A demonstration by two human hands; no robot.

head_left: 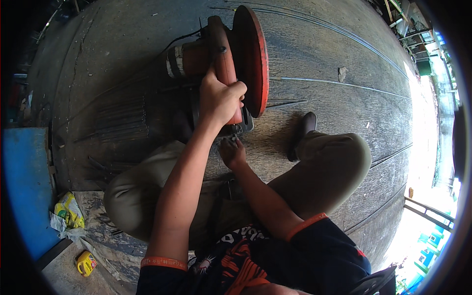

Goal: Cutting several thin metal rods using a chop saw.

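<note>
A chop saw with a round red blade guard (263, 64) stands on the floor in front of me, its orange-red motor (189, 60) on the left side. My left hand (219, 101) is closed around the saw's red handle (223, 61), thumb over the top. Just below it, my right hand (231, 151) has its fingers curled at the small metal clamp (237, 130) on the saw's base. What those fingers grip, if anything, is hidden. The blade is mostly covered by the guard.
Long thin metal rods (339, 86) lie across the floor on the right. Several dark short bars (120, 123) lie at the left. My shoe (306, 132) is right of the saw. A blue panel (24, 187), a yellow bag (70, 211) and a yellow container (86, 263) are at lower left.
</note>
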